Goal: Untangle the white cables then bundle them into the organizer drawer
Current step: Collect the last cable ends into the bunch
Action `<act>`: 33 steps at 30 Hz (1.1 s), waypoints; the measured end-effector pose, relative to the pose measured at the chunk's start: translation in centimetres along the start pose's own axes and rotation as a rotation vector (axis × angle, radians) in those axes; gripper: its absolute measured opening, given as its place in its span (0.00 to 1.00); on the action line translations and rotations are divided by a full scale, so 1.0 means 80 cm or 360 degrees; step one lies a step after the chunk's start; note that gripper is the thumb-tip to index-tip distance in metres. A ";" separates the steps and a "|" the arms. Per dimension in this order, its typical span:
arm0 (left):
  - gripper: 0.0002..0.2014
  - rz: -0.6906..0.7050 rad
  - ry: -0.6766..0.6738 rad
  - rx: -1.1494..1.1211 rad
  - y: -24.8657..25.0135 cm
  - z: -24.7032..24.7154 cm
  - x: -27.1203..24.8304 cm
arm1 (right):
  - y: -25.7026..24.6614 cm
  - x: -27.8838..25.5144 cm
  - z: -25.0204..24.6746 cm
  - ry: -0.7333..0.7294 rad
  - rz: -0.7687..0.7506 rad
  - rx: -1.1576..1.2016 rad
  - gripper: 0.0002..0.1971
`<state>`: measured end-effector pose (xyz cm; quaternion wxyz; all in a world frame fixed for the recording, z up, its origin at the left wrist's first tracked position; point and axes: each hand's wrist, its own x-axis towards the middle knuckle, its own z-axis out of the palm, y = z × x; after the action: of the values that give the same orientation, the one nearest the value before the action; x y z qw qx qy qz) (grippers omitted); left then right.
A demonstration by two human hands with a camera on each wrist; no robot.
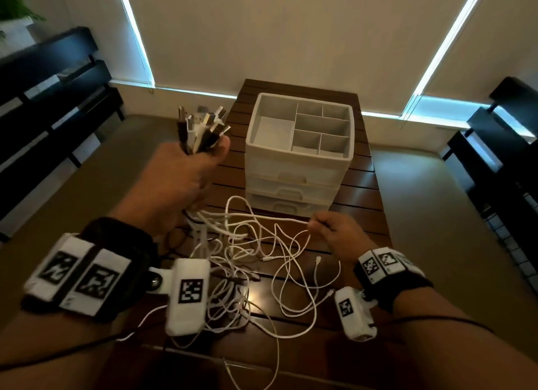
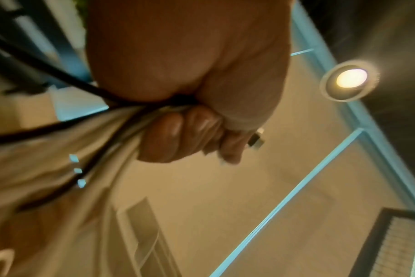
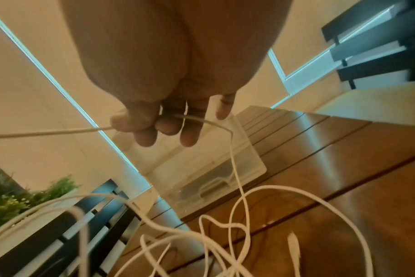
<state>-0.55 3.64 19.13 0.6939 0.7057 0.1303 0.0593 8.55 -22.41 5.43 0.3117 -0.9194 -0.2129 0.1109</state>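
My left hand (image 1: 192, 168) is raised left of the organizer and grips a bunch of cable plug ends (image 1: 203, 127), white and black, which stick up out of the fist (image 2: 190, 127). The cables hang from it in a white tangle (image 1: 241, 258) over the wooden table (image 1: 358, 191). My right hand (image 1: 329, 226) pinches one white cable (image 3: 197, 118) between thumb and fingers, low over the table in front of the organizer. The white organizer (image 1: 300, 154) stands at the table's middle with three closed drawers and an empty divided top tray (image 1: 323, 124).
Black slatted benches stand at the left (image 1: 52, 104) and right (image 1: 500, 145). A potted plant (image 1: 14, 8) sits at the far left. Blinds cover the windows behind the table. A ceiling lamp (image 2: 351, 78) shows in the left wrist view.
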 end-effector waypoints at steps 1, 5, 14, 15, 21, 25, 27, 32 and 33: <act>0.20 0.0022 0.0020 0.0206 0.009 -0.008 -0.003 | 0.002 0.001 -0.008 0.0044 0.0011 -0.0041 0.11; 0.15 0.0243 0.0259 0.0881 0.022 0.000 -0.010 | -0.056 0.003 -0.035 0.0077 -0.0276 -0.0133 0.08; 0.11 0.0112 0.0242 0.0769 0.006 0.044 -0.021 | -0.147 0.003 -0.053 0.0208 -0.0630 0.0143 0.05; 0.09 0.0157 0.0322 0.0767 0.013 0.036 -0.022 | -0.133 0.005 -0.053 0.0158 -0.0564 0.0107 0.06; 0.30 0.0174 0.0665 0.0621 0.046 -0.057 -0.014 | -0.022 0.001 -0.032 0.0096 0.0039 0.0049 0.09; 0.28 0.0050 0.0571 0.0831 0.048 -0.080 -0.012 | -0.009 -0.008 -0.030 0.0323 0.0148 0.0110 0.10; 0.15 -0.0017 0.0433 0.0942 0.061 -0.056 -0.028 | -0.023 -0.012 -0.037 0.0362 0.0095 0.0229 0.08; 0.09 -0.0161 0.0304 0.1088 0.045 -0.037 -0.024 | -0.052 -0.026 -0.023 -0.0140 0.0026 0.0301 0.06; 0.10 -0.0188 0.0282 0.1078 0.043 -0.037 -0.021 | -0.051 -0.030 -0.011 -0.0248 0.0011 0.0186 0.06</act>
<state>-2.61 6.03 22.79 0.4086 0.8791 0.2429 0.0337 5.43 -21.08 8.84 0.3469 -0.8889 -0.2265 0.1954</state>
